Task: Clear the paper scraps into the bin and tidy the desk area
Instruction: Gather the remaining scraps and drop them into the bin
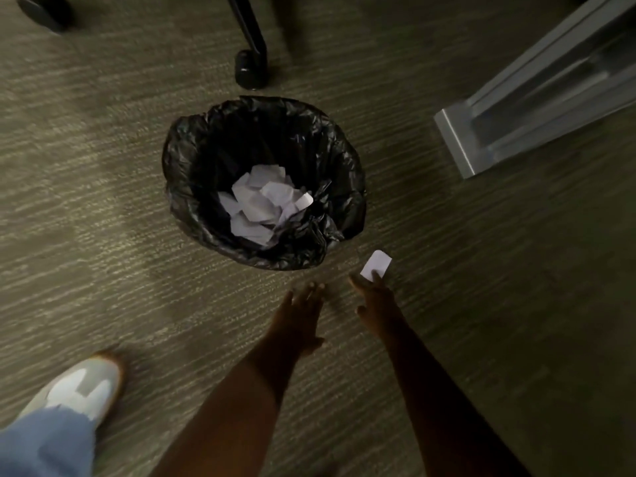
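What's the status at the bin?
Right hand fingers on paper scrap beside bin. Left hand open, empty. Scraps inside. Nothing blocking.

A dim room seen from above, floored in grey-green carpet (103,166) with a fine ribbed, streaky weave. At the top, a black chair leg (248,25) slants down to a black caster (250,71). A second dark caster (44,10) sits top left. At right, a grey metal desk foot (537,98) runs diagonally across the carpet.

No readable text anywhere (paper scraps (265,204) blank, blurred)
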`<state>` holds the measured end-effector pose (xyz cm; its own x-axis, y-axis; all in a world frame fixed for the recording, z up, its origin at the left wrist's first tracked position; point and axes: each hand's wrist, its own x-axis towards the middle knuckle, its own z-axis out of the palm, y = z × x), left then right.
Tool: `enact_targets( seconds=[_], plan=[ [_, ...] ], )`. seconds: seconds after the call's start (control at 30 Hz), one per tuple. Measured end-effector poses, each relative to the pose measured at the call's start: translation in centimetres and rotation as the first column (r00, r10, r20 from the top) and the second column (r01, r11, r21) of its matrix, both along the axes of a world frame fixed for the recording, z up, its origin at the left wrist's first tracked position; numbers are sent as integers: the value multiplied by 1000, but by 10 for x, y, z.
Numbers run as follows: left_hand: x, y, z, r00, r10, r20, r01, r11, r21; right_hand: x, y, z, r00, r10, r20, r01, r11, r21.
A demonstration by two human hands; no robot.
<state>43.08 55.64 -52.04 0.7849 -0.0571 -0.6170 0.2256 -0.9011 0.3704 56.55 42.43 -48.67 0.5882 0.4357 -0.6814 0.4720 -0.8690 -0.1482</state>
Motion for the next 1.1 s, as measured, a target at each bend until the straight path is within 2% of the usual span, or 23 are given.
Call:
enact_targets(
  seconds=[0.13,0.27,0.43,0.5,0.57,0.63,0.7,0.73,0.8,0.83,0.9,0.97,1.1],
  plan=[
    [-1,3,2,1000,-24,10,24,1000,10,-10,1,1,998,-46,35,48,996,-77],
    [-3,7,1,999,-44,-6,45,999,14,-6,1,0,997,1,81,10,991,-133],
    [-4,2,-2,998,-55,-26,56,998,31,0,-3,-3,994,12,113,6,986,-164],
    [-2,4,0,997,-72,-29,73,997,24,-2,-1,1,992,-61,112,75,990,-122],
    [0,7,1,996,-89,-32,90,996,18,-6,6,16,942,-296,155,290,955,60],
    [0,9,5,993,-117,-29,117,993,29,-8,17,42,823,-521,225,430,831,353],
    [1,13,10,989,-145,-12,146,989,34,-10,31,77,737,-636,231,368,664,651],
    [2,15,12,987,-158,-1,158,987,26,-12,40,96,732,-647,215,278,571,772],
    [5,22,17,984,-179,9,179,984,8,-18,62,132,784,-580,219,53,416,908],
    [8,25,20,983,-184,18,184,983,1,-21,74,146,821,-513,252,-51,373,927],
    [11,30,28,985,-161,66,162,987,-20,-25,96,161,874,-360,326,-193,359,913],
    [11,33,42,982,-129,141,137,989,-48,-32,113,170,908,-201,367,-261,414,872],
    [6,44,78,975,-123,186,143,985,-97,-43,133,177,905,68,421,-370,615,697]
  ],
)
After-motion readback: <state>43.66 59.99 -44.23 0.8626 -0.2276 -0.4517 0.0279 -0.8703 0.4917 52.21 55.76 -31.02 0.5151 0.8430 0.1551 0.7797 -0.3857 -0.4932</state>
